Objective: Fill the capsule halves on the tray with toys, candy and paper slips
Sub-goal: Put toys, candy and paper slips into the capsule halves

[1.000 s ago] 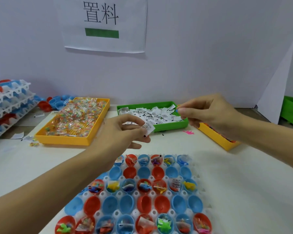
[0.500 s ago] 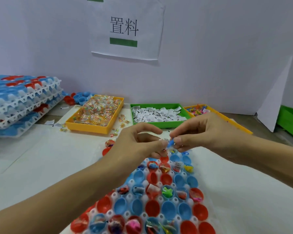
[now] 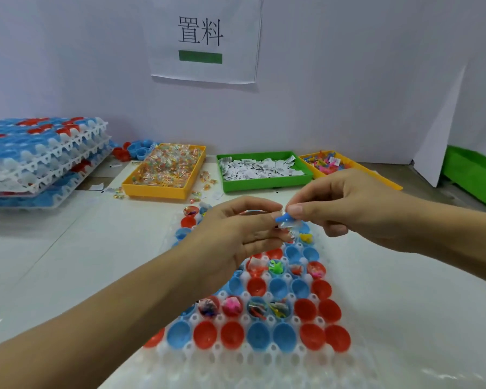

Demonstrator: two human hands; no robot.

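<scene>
1. Both hands mid-frame: right hand (image 3: 357,209) pinches blue toy (image 3: 283,218); left hand (image 3: 236,234) pinches paper slip (image 3: 289,230), over tray (image 3: 264,357).
2. Toy looks light, stiff, slippery — grip body w/ fingertips.
3. Slip flimsy; hold by edge.

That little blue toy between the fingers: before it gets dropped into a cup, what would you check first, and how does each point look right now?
1. Blue toy held firmly: ok, the right hand pinches it.
2. Left hand helping: ok, its fingertips meet the right hand's at the toy.
3. Paper slip with the toy: cannot tell, something pale hangs below it.
4. Empty capsule halves available on the tray: ok, several rows are bare.
5. Target cup in sight: cannot tell, the hands cover the cups beneath.
6. Supplies left: ok, the green bin holds slips.
</scene>
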